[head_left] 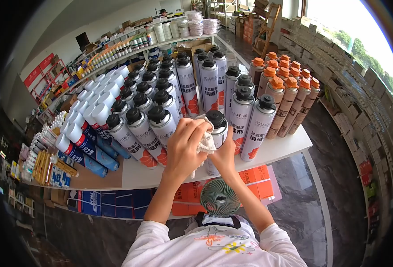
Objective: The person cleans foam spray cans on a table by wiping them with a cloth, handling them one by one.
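Observation:
My left hand (186, 144) is closed round a crumpled whitish cloth (206, 141), pressed against the upper side of a grey can with a black cap (217, 119). Fingers of my right hand (224, 153) wrap round the same can from the right, and its lower part shows between my wrists. Behind and left of my hands stand several like cans (142, 133) with black caps and red marks. Two more such cans (258, 129) are close on the right.
Brown cans with orange caps (290, 95) stand at the right end of the white table (290, 149). White-capped blue cans (87, 147) fill the left. Below are orange boxes (254, 180) and a green fan (220, 197). Shelves line the room; a person (163, 12) is far back.

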A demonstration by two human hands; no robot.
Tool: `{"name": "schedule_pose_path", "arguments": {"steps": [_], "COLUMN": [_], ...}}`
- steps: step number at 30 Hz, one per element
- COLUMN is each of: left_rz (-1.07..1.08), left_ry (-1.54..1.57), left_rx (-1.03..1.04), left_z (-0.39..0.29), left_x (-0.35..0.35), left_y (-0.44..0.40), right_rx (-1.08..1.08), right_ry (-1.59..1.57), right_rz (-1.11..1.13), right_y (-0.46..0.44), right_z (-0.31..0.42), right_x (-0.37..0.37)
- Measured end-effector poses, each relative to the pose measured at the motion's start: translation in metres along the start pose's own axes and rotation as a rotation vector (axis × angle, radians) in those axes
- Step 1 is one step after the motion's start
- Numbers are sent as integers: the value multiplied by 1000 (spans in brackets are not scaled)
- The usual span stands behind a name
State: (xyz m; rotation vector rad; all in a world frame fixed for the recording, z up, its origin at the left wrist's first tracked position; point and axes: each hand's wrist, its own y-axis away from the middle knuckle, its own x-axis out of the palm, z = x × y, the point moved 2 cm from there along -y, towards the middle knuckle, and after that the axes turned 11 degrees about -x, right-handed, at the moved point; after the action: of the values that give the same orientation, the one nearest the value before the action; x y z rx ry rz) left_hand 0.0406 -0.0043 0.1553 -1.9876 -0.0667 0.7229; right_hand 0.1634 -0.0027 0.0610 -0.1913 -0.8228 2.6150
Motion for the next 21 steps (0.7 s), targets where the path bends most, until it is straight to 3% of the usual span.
{"name": "schedule_pose_path", "arguments": {"steps": [6,12,21], "left_rz": [14,149,34], "left_ry": [326,3,184], "left_rx": [-129,74,-100], "left_z": [13,2,7], "left_x": [-2,-13,-5], "left_y": [0,-14,-10], "right_rx": [25,46,31], "right_ry": [1,0,44], "right_rz": [-4,0,-39], "right_y": [0,1,1], "right_z": [3,4,9], "right_x": [5,4,6]}}
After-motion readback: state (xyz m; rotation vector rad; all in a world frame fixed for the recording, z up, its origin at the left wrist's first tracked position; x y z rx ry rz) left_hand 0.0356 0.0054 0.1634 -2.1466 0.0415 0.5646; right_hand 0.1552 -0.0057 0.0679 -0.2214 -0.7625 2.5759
